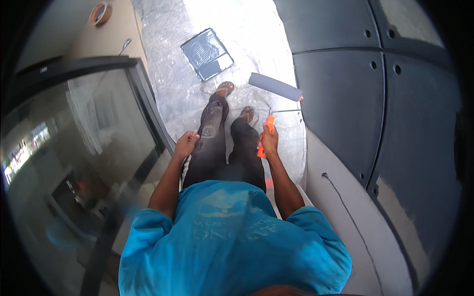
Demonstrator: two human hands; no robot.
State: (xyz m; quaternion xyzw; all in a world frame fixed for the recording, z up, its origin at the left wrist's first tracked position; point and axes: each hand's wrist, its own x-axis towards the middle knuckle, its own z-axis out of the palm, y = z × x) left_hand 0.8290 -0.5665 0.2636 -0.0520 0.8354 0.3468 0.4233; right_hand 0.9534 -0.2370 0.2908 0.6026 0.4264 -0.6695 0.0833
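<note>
My right hand (269, 139) is wrapped round the orange handle of a paint roller (275, 87). The roller's thick grey sleeve points up and away, over the floor near the dark wall panels. At my left knee, my left hand (186, 143) is closed, its fingertips pinching the edge of the dark trouser leg (210, 140). Beyond my feet lies a paint tray (206, 54) with a ribbed slope, wet with dark grey paint. Neither the roller nor its wire frame touches the tray.
A whitish plastic sheet (165, 59) covers the floor. Dark grey panels (335, 89) with round holes line the right side, bare patches showing at some edges. A cable (345, 207) comes out of the pale wall below. Left stands a black-framed glass pane (111, 108); a bowl (100, 14) sits beyond.
</note>
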